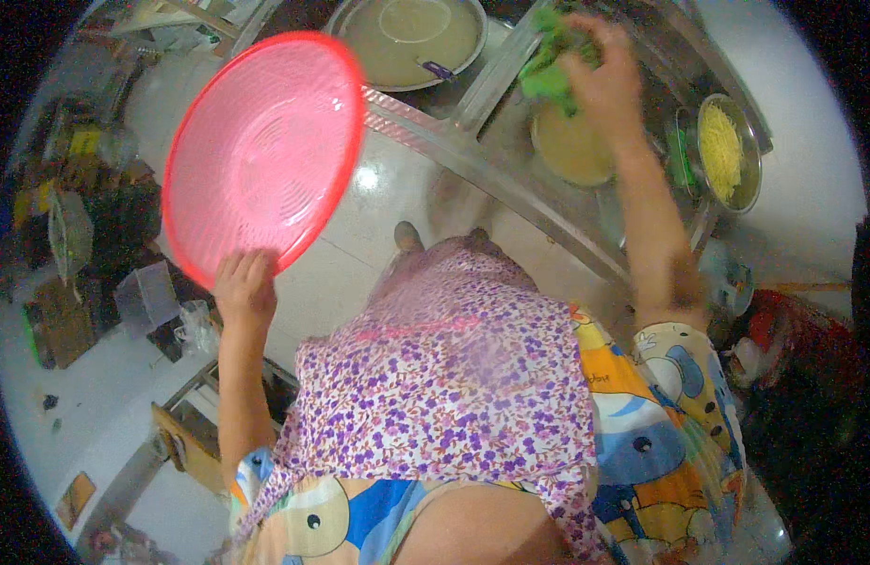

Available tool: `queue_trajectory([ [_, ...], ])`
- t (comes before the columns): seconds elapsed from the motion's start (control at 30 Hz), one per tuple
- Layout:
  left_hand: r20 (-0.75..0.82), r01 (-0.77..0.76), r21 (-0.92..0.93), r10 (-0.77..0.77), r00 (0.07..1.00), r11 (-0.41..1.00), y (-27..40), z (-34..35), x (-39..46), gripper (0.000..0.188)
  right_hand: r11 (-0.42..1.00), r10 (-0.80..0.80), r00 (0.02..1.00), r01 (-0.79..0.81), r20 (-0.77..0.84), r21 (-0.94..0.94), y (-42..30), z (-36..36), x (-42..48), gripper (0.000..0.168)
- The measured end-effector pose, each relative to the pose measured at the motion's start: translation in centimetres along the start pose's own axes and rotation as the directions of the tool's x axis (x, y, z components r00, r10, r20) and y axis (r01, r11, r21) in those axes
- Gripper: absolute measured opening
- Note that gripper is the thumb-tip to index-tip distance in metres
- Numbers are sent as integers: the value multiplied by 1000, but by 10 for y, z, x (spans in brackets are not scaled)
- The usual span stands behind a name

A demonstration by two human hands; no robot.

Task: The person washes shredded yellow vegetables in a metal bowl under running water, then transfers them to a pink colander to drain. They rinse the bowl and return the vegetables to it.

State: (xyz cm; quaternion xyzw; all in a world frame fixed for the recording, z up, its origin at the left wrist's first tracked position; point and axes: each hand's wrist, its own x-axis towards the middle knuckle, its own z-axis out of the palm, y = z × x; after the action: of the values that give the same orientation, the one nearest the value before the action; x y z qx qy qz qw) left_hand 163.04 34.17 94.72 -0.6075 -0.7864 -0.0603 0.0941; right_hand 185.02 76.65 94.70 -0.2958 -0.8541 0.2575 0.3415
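My left hand [246, 288] grips the near rim of a pink plastic strainer basket [279, 155] with a red edge. The basket is tilted, its hollow facing me, and I see nothing in it. Over the metal-framed stand, my right hand [604, 78] has its fingers around bright green leafy vegetables [548, 74], blurred by motion. Below them is a round tan surface [572, 145], perhaps a pot's contents or a lid. A steel bowl of yellow shreds [721, 152], possibly noodles or cut vegetable, stands to the right of my forearm.
A wide round pan [406, 42] holds cloudy liquid, with a dark purple object [437, 69] at its near edge. Metal rails [491, 166] cross in front of me above the tiled floor. A clear plastic container [146, 298] and a wooden-topped stool [187, 448] stand at left.
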Motion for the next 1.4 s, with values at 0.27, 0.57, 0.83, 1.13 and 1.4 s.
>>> queue_trajectory([
  [0.27,-54,378,-30,-379,924,925,29,0,-79,21,892,143,848,112,510,-437,77,66,-100,52],
  [0.57,-187,459,-130,-476,859,879,89,44,-84,29,930,-175,909,279,378,-239,112,-27,-104,40],
  [0.83,12,426,-393,-459,888,815,12,77,10,29,956,-42,880,173,472,-238,119,38,-43,37],
  [1.13,49,432,-295,-438,898,852,-148,92,53,25,971,-218,852,238,477,19,85,213,110,35],
  [1.4,93,515,2,-513,853,857,-269,36,63,23,793,-606,310,162,733,588,-177,398,260,64],
])
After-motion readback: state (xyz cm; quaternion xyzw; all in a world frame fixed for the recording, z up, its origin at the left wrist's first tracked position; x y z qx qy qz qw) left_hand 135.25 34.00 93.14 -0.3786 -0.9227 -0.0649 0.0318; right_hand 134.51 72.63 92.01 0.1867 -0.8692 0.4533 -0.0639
